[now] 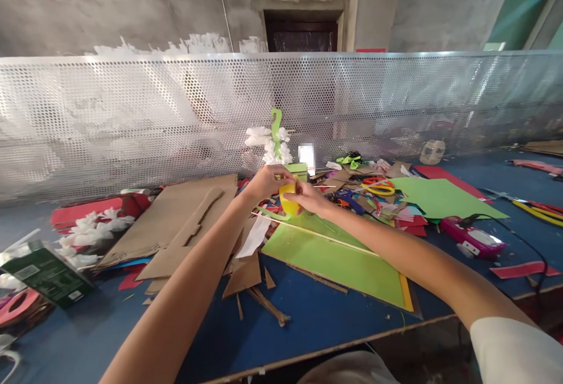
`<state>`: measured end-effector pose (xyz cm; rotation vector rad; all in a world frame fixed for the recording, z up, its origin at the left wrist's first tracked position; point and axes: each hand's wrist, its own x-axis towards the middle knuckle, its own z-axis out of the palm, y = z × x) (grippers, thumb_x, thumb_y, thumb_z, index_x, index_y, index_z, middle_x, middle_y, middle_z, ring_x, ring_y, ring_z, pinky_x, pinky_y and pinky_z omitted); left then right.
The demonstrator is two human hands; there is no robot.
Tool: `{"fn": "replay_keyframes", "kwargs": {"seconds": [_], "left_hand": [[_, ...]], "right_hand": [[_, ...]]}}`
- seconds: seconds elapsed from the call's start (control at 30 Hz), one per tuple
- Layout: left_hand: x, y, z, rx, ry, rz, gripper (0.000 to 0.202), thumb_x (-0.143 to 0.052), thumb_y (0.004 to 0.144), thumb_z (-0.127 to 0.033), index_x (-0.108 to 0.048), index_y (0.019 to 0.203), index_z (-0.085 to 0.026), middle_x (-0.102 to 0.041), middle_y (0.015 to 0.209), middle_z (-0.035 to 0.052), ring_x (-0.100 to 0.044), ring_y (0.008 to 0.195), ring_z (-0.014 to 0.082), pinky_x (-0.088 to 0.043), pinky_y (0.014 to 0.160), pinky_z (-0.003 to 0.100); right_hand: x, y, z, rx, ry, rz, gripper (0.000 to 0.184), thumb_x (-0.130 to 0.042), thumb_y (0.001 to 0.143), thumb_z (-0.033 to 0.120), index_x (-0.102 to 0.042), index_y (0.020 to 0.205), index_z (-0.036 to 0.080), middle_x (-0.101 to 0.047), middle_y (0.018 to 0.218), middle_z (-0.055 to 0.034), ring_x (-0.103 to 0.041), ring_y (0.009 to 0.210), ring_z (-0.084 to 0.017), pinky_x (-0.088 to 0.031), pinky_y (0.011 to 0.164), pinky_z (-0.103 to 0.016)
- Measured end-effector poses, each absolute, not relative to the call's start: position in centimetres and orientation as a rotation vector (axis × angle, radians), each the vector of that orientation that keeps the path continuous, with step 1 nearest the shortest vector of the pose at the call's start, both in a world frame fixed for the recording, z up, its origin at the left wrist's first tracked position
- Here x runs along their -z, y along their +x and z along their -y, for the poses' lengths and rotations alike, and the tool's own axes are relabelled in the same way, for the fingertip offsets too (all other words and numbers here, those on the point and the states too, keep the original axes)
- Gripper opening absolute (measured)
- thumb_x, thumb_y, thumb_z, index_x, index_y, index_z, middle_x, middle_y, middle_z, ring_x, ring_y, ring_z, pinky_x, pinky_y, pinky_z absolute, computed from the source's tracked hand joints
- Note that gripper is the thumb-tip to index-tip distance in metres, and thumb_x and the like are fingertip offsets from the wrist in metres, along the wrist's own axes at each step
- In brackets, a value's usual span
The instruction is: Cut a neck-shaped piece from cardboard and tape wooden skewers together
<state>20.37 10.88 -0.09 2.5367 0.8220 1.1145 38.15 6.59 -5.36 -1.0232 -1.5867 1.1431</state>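
Observation:
Both my arms reach out over a blue worktable [334, 319]. My left hand [266, 180] and my right hand [308, 197] meet above the table's middle, fingers closed on a small yellow piece [288, 202] held between them. Just beyond the hands stands a small green box [297, 170], with a green hook shape and white paper flowers [273, 142] behind it. Below the hands lies a light-green sheet [338, 258] with a thin wooden stick [316, 236] across it.
Cardboard sheets [176, 226] lie on the left, with white flowers [90, 231] and a dark green carton [46, 272]. Yellow-handled scissors [380, 186], a green sheet [440, 196], a pink glue gun [472, 238] and scraps lie at right. A perforated metal screen [132, 114] borders the back.

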Motion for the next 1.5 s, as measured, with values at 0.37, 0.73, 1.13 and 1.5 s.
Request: {"fn": "replay_keyframes", "kwargs": {"seconds": [0.37, 0.73, 1.13, 1.5], "left_hand": [[0.0, 19.9, -11.0, -1.042, 2.584, -0.826, 0.015, -0.068, 0.087, -0.031, -0.077, 0.091, -0.02, -0.074, 0.093, 0.0056, -0.065, 0.079, 0.0146, -0.051, 0.074, 0.027], [-0.1, 19.5, -11.3, -1.032, 2.479, -0.833, 0.019, -0.074, 0.085, -0.037, -0.077, 0.08, -0.018, -0.075, 0.083, 0.0051, -0.064, 0.073, 0.0149, -0.051, 0.069, 0.028], [-0.3, 19.4, -11.3, -0.791, 2.894, -0.724, 0.015, -0.045, 0.097, -0.025, -0.053, 0.084, -0.024, -0.062, 0.089, 0.0094, -0.057, 0.081, 0.0206, -0.047, 0.078, 0.035], [-2.0, 18.7, -10.1, -0.73, 2.955, -0.849, 0.016, -0.044, 0.099, -0.025, -0.059, 0.096, -0.023, -0.067, 0.09, 0.0072, -0.058, 0.075, 0.0183, -0.042, 0.071, 0.033]], "right_hand": [[5.5, 38.2, -6.8, -1.157, -1.007, 1.597, 0.037, -0.086, 0.08, 0.036, -0.057, 0.096, 0.02, -0.068, 0.086, -0.0018, -0.069, 0.07, -0.017, -0.055, 0.041, -0.022], [5.8, 38.1, -7.0, -1.071, -0.999, 1.686, 0.038, -0.087, 0.078, 0.038, -0.056, 0.092, 0.021, -0.065, 0.087, -0.0017, -0.067, 0.068, -0.017, -0.057, 0.039, -0.024], [6.1, 38.2, -7.3, -1.067, -0.986, 1.71, 0.042, -0.088, 0.076, 0.044, -0.055, 0.089, 0.022, -0.06, 0.087, -0.0018, -0.068, 0.072, -0.018, -0.057, 0.038, -0.024], [5.4, 38.4, -6.7, -1.159, -0.904, 1.648, 0.041, -0.088, 0.078, 0.046, -0.062, 0.096, 0.02, -0.067, 0.093, -0.0043, -0.066, 0.074, -0.017, -0.055, 0.04, -0.02]]}}
